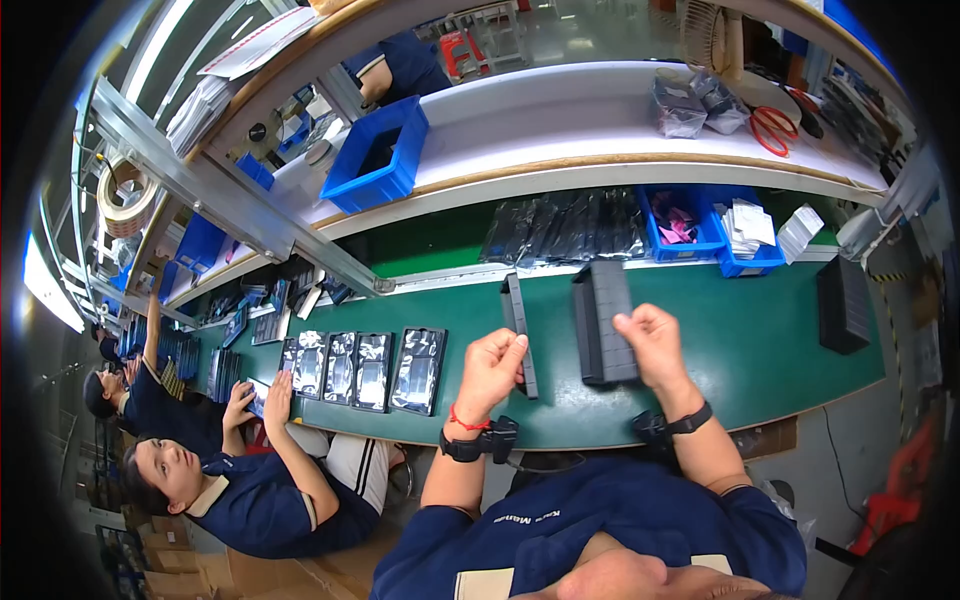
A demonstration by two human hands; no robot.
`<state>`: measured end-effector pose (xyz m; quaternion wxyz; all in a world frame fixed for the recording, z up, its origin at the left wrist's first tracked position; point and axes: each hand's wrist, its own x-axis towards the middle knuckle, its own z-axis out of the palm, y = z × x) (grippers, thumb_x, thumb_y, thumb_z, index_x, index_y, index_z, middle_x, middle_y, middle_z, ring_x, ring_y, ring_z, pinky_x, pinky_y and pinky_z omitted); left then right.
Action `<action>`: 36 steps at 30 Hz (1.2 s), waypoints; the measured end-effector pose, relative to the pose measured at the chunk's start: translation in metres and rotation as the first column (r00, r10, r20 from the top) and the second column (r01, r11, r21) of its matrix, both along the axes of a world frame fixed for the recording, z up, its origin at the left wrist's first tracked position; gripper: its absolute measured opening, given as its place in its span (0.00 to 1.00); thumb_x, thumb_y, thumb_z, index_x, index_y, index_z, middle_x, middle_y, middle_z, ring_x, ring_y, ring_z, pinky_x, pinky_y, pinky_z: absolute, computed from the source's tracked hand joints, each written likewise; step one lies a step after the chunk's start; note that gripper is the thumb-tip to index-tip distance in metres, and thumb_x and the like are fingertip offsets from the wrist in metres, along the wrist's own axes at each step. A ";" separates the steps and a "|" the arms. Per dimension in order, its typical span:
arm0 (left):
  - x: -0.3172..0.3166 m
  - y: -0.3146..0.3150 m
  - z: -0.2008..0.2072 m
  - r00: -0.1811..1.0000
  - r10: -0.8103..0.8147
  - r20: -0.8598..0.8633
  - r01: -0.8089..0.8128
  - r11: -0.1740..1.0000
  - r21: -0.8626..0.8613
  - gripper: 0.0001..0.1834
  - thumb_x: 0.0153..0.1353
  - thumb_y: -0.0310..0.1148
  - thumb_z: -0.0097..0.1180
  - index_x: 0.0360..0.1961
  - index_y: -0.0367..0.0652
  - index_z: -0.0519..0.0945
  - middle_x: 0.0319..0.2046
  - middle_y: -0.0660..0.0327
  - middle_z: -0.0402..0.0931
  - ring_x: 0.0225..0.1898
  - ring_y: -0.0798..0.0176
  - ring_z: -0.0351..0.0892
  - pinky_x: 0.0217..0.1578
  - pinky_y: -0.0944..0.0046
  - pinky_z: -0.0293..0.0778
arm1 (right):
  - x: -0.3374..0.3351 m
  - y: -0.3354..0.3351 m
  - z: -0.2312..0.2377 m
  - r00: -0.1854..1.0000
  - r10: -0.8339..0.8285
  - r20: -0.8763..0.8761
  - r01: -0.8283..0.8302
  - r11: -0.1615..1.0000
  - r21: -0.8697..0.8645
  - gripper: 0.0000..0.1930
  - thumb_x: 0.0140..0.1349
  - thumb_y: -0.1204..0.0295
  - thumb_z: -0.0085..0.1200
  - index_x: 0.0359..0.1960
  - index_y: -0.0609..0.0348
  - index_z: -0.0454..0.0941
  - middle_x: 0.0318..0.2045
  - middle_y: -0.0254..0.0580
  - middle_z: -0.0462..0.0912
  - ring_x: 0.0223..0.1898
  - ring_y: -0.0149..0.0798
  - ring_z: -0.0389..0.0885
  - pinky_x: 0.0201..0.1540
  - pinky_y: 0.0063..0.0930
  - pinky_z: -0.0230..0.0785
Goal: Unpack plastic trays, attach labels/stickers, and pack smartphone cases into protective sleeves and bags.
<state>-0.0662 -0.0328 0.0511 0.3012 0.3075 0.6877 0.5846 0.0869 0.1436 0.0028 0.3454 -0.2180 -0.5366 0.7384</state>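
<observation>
Head view showed a thin black tray (520, 335) turned nearly edge-on in your left hand (492, 365), above the green bench (470, 415), with your thumb and fingers closed on its near left side. Just to its right stood a thicker black block of trays (603, 325); your right hand (652, 345) touched its right side, thumb against the edge and fingers curled — whether they gripped it or merely steadied it, you could not tell from this angle. The single tray looked light and fairly stiff, probably thin moulded plastic, so a light pinch on its long rim seemed enough; a hard squeeze mid-panel might have bowed it. The block was likely heavier and apt to slide apart — better taken by both long sides. Well to the right stood another dark stack (843, 305), while film-covered trays (418, 370) lay in a row to your left.
</observation>
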 end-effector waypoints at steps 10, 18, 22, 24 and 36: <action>0.010 0.006 -0.006 0.727 -0.170 -0.665 -0.085 0.939 -0.333 0.19 0.55 0.43 0.59 0.19 0.37 0.78 0.14 0.53 0.74 0.17 0.58 0.76 0.19 0.62 0.70 | 0.020 -0.013 0.000 0.999 0.001 0.053 -0.004 0.999 0.044 0.14 0.59 0.74 0.55 0.20 0.52 0.63 0.19 0.22 0.67 0.24 0.17 0.62 0.27 0.14 0.58; 0.037 0.034 -0.022 0.996 -0.027 0.086 0.022 0.998 0.061 0.19 0.61 0.34 0.53 0.14 0.43 0.64 0.11 0.71 0.64 0.14 0.80 0.64 0.12 0.75 0.58 | 0.031 -0.007 -0.004 0.994 -0.105 0.039 0.099 0.986 0.132 0.16 0.57 0.74 0.57 0.17 0.52 0.62 0.17 0.21 0.64 0.21 0.16 0.57 0.22 0.14 0.51; 0.018 0.021 -0.049 0.968 -0.236 -0.088 0.178 0.889 -0.422 0.20 0.56 0.41 0.58 0.15 0.38 0.71 0.10 0.59 0.71 0.11 0.66 0.71 0.15 0.63 0.66 | 0.054 0.017 0.006 0.990 -0.130 0.049 0.126 0.989 0.073 0.15 0.58 0.74 0.56 0.18 0.52 0.63 0.18 0.21 0.65 0.21 0.16 0.58 0.23 0.14 0.53; 0.013 0.019 -0.059 0.828 -0.374 -0.417 0.082 0.817 -0.570 0.21 0.55 0.46 0.56 0.17 0.37 0.76 0.15 0.50 0.75 0.17 0.50 0.76 0.21 0.54 0.70 | 0.055 0.013 0.012 0.994 -0.109 0.027 0.106 0.989 0.100 0.14 0.58 0.74 0.56 0.19 0.52 0.63 0.18 0.21 0.66 0.21 0.16 0.59 0.23 0.13 0.53; 0.086 0.069 -0.022 0.944 -0.313 0.099 0.306 0.948 0.083 0.14 0.64 0.36 0.49 0.25 0.40 0.70 0.13 0.67 0.70 0.14 0.77 0.67 0.15 0.76 0.62 | 0.050 -0.016 0.014 0.969 -0.224 0.106 0.164 0.900 0.404 0.15 0.55 0.74 0.59 0.18 0.56 0.63 0.15 0.24 0.62 0.19 0.18 0.56 0.20 0.16 0.51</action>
